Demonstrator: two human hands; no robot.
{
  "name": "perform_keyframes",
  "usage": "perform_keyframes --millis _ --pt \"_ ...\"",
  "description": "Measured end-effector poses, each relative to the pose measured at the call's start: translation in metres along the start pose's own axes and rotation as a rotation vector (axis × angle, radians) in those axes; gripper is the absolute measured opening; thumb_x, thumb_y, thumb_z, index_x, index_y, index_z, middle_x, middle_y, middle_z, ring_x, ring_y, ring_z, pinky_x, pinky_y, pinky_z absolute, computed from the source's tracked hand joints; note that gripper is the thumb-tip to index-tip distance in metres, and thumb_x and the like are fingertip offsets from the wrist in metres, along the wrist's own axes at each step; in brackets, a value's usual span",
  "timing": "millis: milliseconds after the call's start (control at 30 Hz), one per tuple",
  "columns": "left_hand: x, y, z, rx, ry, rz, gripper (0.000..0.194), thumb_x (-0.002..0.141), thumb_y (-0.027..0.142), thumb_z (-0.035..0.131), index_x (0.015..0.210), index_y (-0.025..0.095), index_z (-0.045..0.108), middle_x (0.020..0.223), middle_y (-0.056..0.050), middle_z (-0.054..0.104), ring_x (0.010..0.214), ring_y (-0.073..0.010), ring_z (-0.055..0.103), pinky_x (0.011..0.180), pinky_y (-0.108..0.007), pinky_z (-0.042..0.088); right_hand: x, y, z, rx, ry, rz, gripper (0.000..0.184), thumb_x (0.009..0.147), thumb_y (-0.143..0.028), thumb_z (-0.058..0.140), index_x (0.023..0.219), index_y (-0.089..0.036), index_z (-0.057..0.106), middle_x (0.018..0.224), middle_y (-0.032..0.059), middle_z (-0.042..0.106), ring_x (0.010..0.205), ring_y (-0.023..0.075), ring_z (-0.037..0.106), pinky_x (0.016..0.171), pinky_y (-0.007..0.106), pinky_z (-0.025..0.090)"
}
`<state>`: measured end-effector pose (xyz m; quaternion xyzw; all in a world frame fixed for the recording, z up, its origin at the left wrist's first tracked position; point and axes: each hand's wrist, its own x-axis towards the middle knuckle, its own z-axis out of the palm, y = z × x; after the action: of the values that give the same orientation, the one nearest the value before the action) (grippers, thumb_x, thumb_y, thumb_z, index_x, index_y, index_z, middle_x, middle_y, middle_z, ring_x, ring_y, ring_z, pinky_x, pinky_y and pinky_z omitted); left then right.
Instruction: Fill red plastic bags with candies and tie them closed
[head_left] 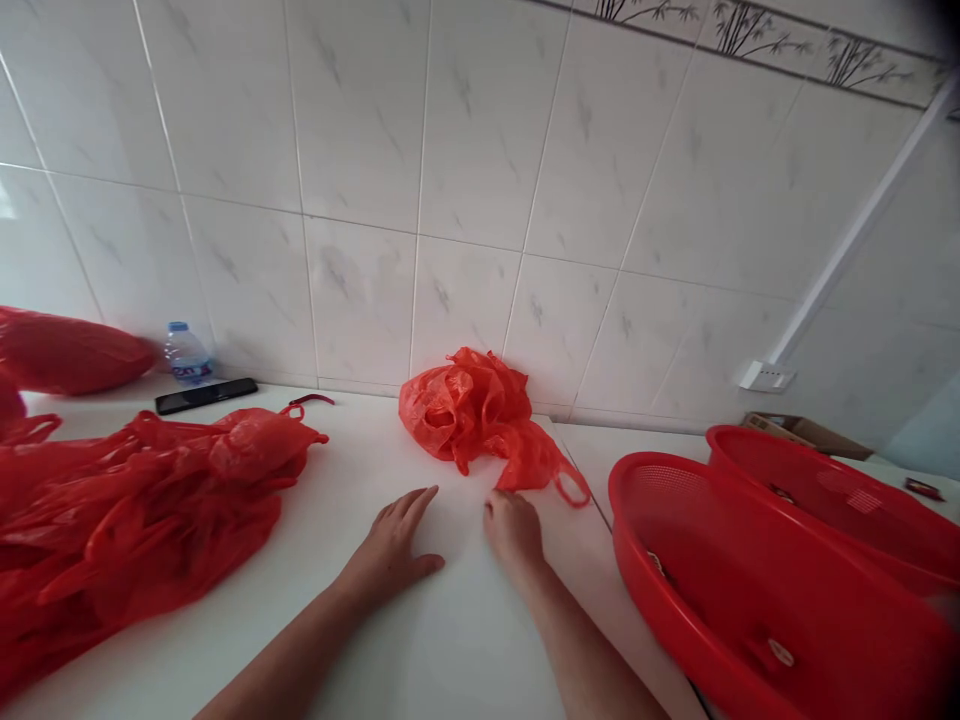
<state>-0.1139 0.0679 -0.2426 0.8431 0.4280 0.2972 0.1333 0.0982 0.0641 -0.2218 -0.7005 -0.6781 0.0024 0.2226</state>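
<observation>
My left hand [396, 545] lies flat on the white counter [420, 640], fingers stretched out and holding nothing. My right hand [513, 530] rests beside it with the fingers curled under, just below a crumpled red plastic bag [480, 412]. The bag's lower tail and loop handle [571, 487] lie right by the right hand's knuckles; whether the fingers pinch the plastic is hidden. The bag sits against the tiled wall.
A large heap of red plastic bags [142, 500] covers the counter's left side. Behind it lie a black phone [205, 395] and a small water bottle [186, 355]. Two red plastic baskets [750, 570] stand at the right, with a cardboard box [806, 432] and a wall socket [765, 377] behind.
</observation>
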Motion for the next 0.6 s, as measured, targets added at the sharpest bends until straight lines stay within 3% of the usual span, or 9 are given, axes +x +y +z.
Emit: perform_keyframes --millis 67,133,200,267,333,400,467,600 --pt "-0.002 0.008 -0.004 -0.077 0.024 0.072 0.096 0.061 0.022 0.071 0.144 0.025 0.023 0.145 -0.012 0.036 0.129 -0.0305 0.037 0.105 -0.047 0.034 -0.019 -0.033 -0.001 0.088 -0.058 -0.149 0.017 0.082 -0.014 0.046 0.08 -0.019 0.063 0.084 0.0046 0.068 0.081 0.0163 0.059 0.074 0.026 0.04" --pt "-0.005 0.018 -0.008 -0.178 0.04 0.136 0.091 0.059 0.022 0.071 0.14 0.021 0.031 0.141 -0.015 0.04 0.126 -0.0304 0.04 0.104 -0.045 0.036 -0.037 -0.06 -0.007 0.226 -0.121 -0.269 0.014 0.082 -0.015 0.048 0.078 -0.022 0.059 0.079 -0.0022 0.065 0.074 0.011 0.058 0.066 0.02 0.039" --pt "-0.007 0.026 -0.011 -0.303 0.03 0.126 0.058 0.066 0.022 0.065 0.122 0.018 0.052 0.123 -0.013 0.056 0.111 -0.0263 0.053 0.095 -0.039 0.043 -0.05 -0.075 -0.014 0.474 -0.158 -0.341 0.011 0.084 -0.017 0.047 0.079 -0.022 0.054 0.076 -0.0043 0.062 0.071 0.0089 0.056 0.061 0.017 0.039" --pt "-0.009 0.03 -0.013 -0.436 -0.008 0.005 0.02 0.075 0.024 0.055 0.091 0.016 0.063 0.091 -0.006 0.065 0.084 -0.0189 0.059 0.076 -0.03 0.048 -0.057 -0.078 -0.021 0.739 -0.131 -0.33 0.008 0.086 -0.023 0.046 0.08 -0.022 0.05 0.078 -0.0033 0.058 0.071 0.0095 0.053 0.062 0.018 0.039" --pt "-0.009 0.03 -0.015 -0.557 -0.024 -0.159 0.018 0.079 0.03 0.052 0.071 0.015 0.059 0.067 0.0 0.059 0.065 -0.0138 0.054 0.061 -0.024 0.044 -0.057 -0.071 -0.023 0.857 -0.051 -0.228 0.015 0.088 -0.031 0.045 0.076 -0.021 0.046 0.073 -0.0033 0.053 0.065 0.01 0.048 0.058 0.02 0.038" --pt "-0.008 0.029 -0.018 -0.673 0.006 -0.269 0.025 0.079 0.038 0.056 0.068 0.015 0.057 0.062 0.002 0.055 0.061 -0.0122 0.051 0.057 -0.023 0.041 -0.053 -0.061 -0.021 0.815 0.025 -0.11 0.025 0.09 -0.036 0.039 0.069 -0.022 0.041 0.063 -0.0046 0.045 0.057 0.0101 0.04 0.051 0.021 0.033" --pt "-0.008 0.03 -0.022 -0.797 0.03 -0.289 0.028 0.076 0.043 0.06 0.071 0.015 0.058 0.068 0.001 0.058 0.065 -0.0129 0.052 0.06 -0.023 0.041 -0.047 -0.051 -0.017 0.695 0.083 -0.039 0.029 0.091 -0.036 0.036 0.066 -0.022 0.04 0.06 -0.0044 0.042 0.054 0.0109 0.038 0.049 0.023 0.031" --pt "-0.009 0.036 -0.028 -1.067 -0.044 -0.268 0.026 0.072 0.041 0.068 0.078 0.016 0.062 0.081 -0.002 0.062 0.077 -0.0159 0.056 0.073 -0.026 0.043 -0.034 -0.039 -0.01 0.499 0.167 -0.03 0.019 0.087 -0.024 0.038 0.088 -0.02 0.056 0.086 0.0039 0.06 0.078 0.0163 0.056 0.068 0.028 0.043"
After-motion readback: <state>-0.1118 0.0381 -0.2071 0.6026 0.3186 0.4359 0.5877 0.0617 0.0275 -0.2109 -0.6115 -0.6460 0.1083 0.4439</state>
